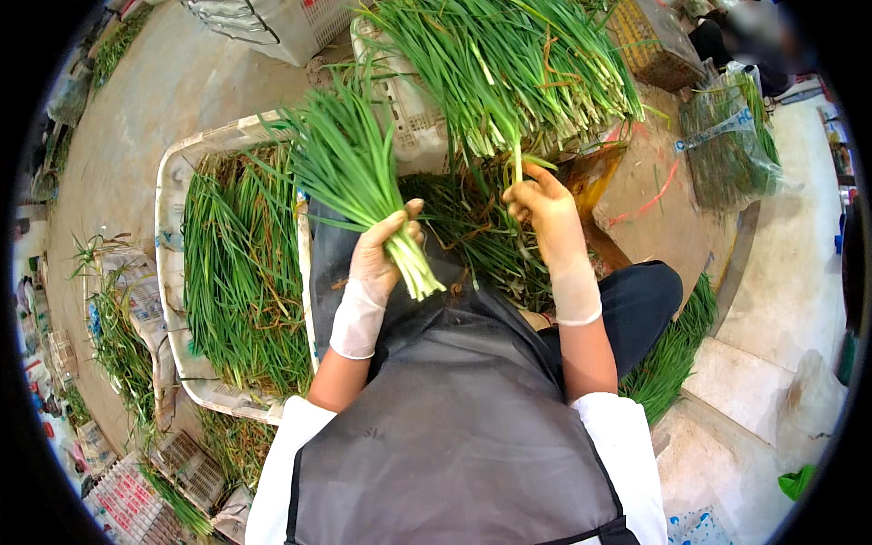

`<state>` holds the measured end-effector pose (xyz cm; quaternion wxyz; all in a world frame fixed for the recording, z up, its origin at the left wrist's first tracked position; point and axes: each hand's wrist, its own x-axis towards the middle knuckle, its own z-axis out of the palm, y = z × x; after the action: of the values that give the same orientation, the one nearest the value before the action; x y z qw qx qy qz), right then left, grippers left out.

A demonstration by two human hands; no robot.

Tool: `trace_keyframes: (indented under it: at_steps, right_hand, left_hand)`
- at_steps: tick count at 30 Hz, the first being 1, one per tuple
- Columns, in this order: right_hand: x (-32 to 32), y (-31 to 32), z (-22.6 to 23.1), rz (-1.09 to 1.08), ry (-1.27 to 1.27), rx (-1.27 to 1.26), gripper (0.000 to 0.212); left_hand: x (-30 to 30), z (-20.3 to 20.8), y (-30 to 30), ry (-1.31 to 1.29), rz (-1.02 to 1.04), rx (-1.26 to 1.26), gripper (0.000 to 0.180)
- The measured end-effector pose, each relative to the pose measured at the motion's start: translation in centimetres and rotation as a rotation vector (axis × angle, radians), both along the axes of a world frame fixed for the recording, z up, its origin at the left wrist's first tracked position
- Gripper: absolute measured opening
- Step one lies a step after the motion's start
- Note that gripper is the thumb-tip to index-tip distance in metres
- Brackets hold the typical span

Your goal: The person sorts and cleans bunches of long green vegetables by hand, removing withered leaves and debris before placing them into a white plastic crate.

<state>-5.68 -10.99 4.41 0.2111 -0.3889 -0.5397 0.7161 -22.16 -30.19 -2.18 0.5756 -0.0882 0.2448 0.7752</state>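
My left hand (376, 254), in a thin whitish glove, is closed around a bunch of green chives (347, 159). Their pale cut ends point down toward my lap, and the leaves fan out to the upper left. My gloved right hand (545, 213) is closed in a pinch on a pale chive stalk (518, 163), just below the near edge of a big heap of chives (509, 68). That heap lies on a light crate (409, 113) in front of me, white ends toward me. Loose chives (481, 232) lie below and between my hands.
On my left stands a white crate (168, 272) filled with chives and dry leaves. Further left are more crates (186, 468) and leaf scraps. A plastic-wrapped chive bundle (727, 141) sits at the right, near a brown basket (649, 45). More chives (677, 350) lie beside my right knee.
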Motion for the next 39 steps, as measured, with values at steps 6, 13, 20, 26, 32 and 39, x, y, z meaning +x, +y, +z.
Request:
trace_keyframes:
  at_steps: [6,13,20,26,32,39]
  right_hand:
    - [1.2,-7.3,-1.5,0.318,-0.182,0.626,0.029]
    - [1.2,-7.8,-2.4,0.694,-0.437,0.803,0.022]
    - [-5.1,2.5,-3.2,0.206,-0.652,1.244,0.028]
    - [-7.3,7.3,-1.2,0.115,-0.775,0.942,0.021]
    - [-0.3,4.4,3.1,0.024,0.04,-0.08,0.023]
    - [3.2,-5.8,6.5,0.065,0.034,-0.146,0.015]
  left_hand:
    - [2.7,2.0,3.4,0.205,-0.047,-0.031,0.038]
    - [3.4,2.1,0.7,0.246,-0.073,0.0,0.045]
    - [-1.5,5.5,-0.9,0.445,0.273,0.129,0.039]
    - [-1.9,-0.1,-0.5,0.014,0.26,0.046,0.038]
    - [-0.9,0.3,-0.1,-0.12,0.253,0.021,0.032]
    - [2.0,1.0,0.9,-0.097,0.137,-0.063,0.033]
